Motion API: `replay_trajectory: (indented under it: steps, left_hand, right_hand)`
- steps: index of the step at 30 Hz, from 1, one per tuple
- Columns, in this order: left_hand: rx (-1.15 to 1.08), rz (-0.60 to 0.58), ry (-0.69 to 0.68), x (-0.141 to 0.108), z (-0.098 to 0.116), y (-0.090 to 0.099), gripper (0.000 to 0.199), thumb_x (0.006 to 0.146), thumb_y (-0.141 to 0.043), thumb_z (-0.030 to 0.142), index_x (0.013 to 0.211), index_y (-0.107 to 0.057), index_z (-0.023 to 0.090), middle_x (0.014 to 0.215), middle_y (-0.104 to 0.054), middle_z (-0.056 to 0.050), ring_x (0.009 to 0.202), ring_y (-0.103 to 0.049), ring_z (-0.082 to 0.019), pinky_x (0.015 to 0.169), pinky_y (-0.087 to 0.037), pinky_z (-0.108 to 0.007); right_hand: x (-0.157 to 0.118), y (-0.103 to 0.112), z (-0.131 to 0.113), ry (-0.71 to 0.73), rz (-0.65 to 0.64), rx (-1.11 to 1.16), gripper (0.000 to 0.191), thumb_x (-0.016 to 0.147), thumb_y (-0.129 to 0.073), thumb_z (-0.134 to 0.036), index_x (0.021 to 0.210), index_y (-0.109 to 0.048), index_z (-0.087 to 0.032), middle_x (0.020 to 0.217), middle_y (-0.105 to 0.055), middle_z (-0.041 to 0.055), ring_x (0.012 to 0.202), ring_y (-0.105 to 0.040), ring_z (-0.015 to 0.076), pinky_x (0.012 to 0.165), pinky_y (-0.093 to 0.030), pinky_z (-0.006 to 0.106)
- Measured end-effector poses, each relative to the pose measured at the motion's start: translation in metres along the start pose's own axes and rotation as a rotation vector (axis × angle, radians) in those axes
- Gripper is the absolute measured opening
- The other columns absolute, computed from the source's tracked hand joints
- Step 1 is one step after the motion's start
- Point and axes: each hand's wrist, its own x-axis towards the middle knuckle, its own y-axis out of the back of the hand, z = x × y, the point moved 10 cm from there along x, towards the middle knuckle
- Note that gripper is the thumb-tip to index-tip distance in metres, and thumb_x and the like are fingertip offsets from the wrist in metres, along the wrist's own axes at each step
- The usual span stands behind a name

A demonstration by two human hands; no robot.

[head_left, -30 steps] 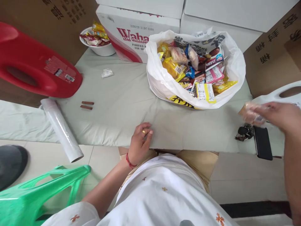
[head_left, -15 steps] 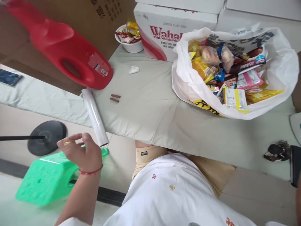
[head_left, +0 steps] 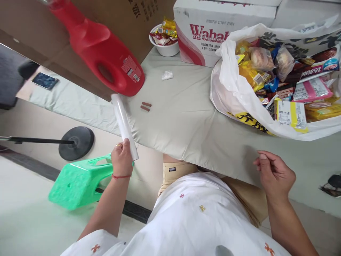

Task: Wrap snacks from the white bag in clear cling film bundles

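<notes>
My left hand [head_left: 122,156] is closed round the near part of a roll of clear plastic film [head_left: 124,122], which lies slanted at the table's left edge. The roll's far end rests close to the base of a big red jug with a handle [head_left: 117,57]. Two short brown strips [head_left: 145,106] lie to the right of the roll. Over the front of the table, my right hand [head_left: 275,174] hovers with its fingers curled and the thumb against the forefinger. No object shows in it. The nearest thing to it is a white plastic bag [head_left: 226,89] full of wrapped snacks.
A white bowl of packets [head_left: 166,49] stands beside a Wahaha water carton [head_left: 197,39]. A small crumpled white wrapper [head_left: 167,75] lies on the cloth. Below left are a green plastic stool [head_left: 71,183] and a round black base [head_left: 77,144]. A phone [head_left: 45,81] lies further left.
My left hand has moved right and closed on the film roll. My right hand has come into view. The view has shifted, so the table's things appear further right.
</notes>
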Motion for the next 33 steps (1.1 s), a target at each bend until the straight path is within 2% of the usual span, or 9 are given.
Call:
replay_trajectory:
  steps: [2,4,8,12,16,20,23,28,33]
  left_hand:
    - [0.102,0.127,-0.073,-0.034,0.018,0.015,0.041,0.097,-0.048,0.06,0.082,-0.054,0.022,0.068,-0.057,0.0,0.061,-0.053,-0.017,0.058,-0.04,-0.031]
    - [0.06,0.16,-0.2,-0.074,0.042,0.014,0.038,0.095,-0.054,0.059,0.093,-0.057,0.021,0.078,-0.061,-0.001,0.069,-0.058,-0.019,0.064,-0.044,-0.032]
    - [-0.179,-0.037,-0.366,-0.139,0.083,-0.029,0.041,0.096,-0.057,0.062,0.106,-0.056,0.021,0.087,-0.063,-0.002,0.078,-0.062,-0.02,0.071,-0.049,-0.033]
    - [-0.375,-0.237,-0.394,-0.166,0.114,-0.076,0.039,0.101,-0.051,0.062,0.105,-0.054,0.023,0.088,-0.063,-0.002,0.079,-0.062,-0.019,0.073,-0.05,-0.032]
    - [-0.433,-0.417,-0.374,-0.177,0.131,-0.108,0.038,0.103,-0.049,0.06,0.101,-0.055,0.023,0.086,-0.062,-0.002,0.077,-0.059,-0.017,0.072,-0.048,-0.031]
    - [-0.456,-0.506,-0.347,-0.184,0.133,-0.12,0.041,0.104,-0.046,0.062,0.102,-0.055,0.022,0.083,-0.059,-0.001,0.073,-0.053,-0.016,0.071,-0.046,-0.031]
    - [-0.491,-0.563,-0.301,-0.187,0.129,-0.127,0.042,0.104,-0.046,0.061,0.106,-0.058,0.021,0.086,-0.059,-0.002,0.075,-0.053,-0.017,0.073,-0.047,-0.031]
    - [-0.626,-0.641,-0.112,-0.187,0.112,-0.14,0.046,0.101,-0.049,0.065,0.105,-0.065,0.022,0.095,-0.066,-0.006,0.089,-0.061,-0.021,0.086,-0.052,-0.035]
    - [-0.668,-0.7,0.016,-0.193,0.1,-0.154,0.046,0.098,-0.054,0.067,0.103,-0.066,0.023,0.091,-0.065,-0.004,0.089,-0.062,-0.021,0.085,-0.052,-0.034]
  right_hand:
    - [0.003,-0.025,-0.018,-0.003,-0.073,0.119,0.032,0.095,-0.068,-0.049,0.107,-0.078,-0.021,0.069,-0.068,0.0011,0.056,-0.061,0.0147,0.055,-0.049,0.028]
    - [-0.001,-0.067,-0.044,0.001,-0.256,0.253,0.03,0.097,-0.067,-0.049,0.105,-0.076,-0.022,0.071,-0.068,0.0005,0.059,-0.061,0.0145,0.056,-0.05,0.027]
    - [-0.02,-0.155,-0.109,0.053,-0.668,0.538,0.034,0.101,-0.058,-0.055,0.101,-0.069,-0.022,0.082,-0.068,0.0013,0.07,-0.063,0.015,0.068,-0.054,0.029]
    - [-0.028,-0.199,-0.143,0.09,-0.778,0.616,0.049,0.104,-0.038,-0.069,0.092,-0.055,-0.025,0.084,-0.061,0.001,0.073,-0.059,0.0156,0.065,-0.05,0.029]
    - [-0.024,-0.203,-0.143,0.182,-0.676,0.442,0.053,0.104,-0.029,-0.071,0.079,-0.039,-0.026,0.07,-0.047,-0.0025,0.065,-0.048,0.0157,0.061,-0.04,0.03]
    - [-0.015,-0.188,-0.135,0.239,-0.505,0.398,0.051,0.107,-0.035,-0.063,0.073,-0.033,-0.025,0.066,-0.041,-0.0034,0.062,-0.041,0.0142,0.06,-0.032,0.03]
    - [-0.01,-0.185,-0.123,0.209,-0.455,0.422,0.052,0.106,-0.038,-0.063,0.071,-0.035,-0.025,0.063,-0.039,-0.004,0.06,-0.037,0.0139,0.06,-0.03,0.03]
    - [-0.009,-0.202,-0.089,-0.089,-0.549,0.624,0.057,0.095,-0.051,-0.076,0.071,-0.046,-0.025,0.063,-0.045,-0.0036,0.058,-0.04,0.0135,0.057,-0.034,0.029]
    - [-0.014,-0.219,-0.073,-0.451,-0.618,0.83,0.075,0.076,-0.049,-0.096,0.084,-0.063,-0.023,0.08,-0.065,0.0031,0.073,-0.058,0.0177,0.061,-0.047,0.029]
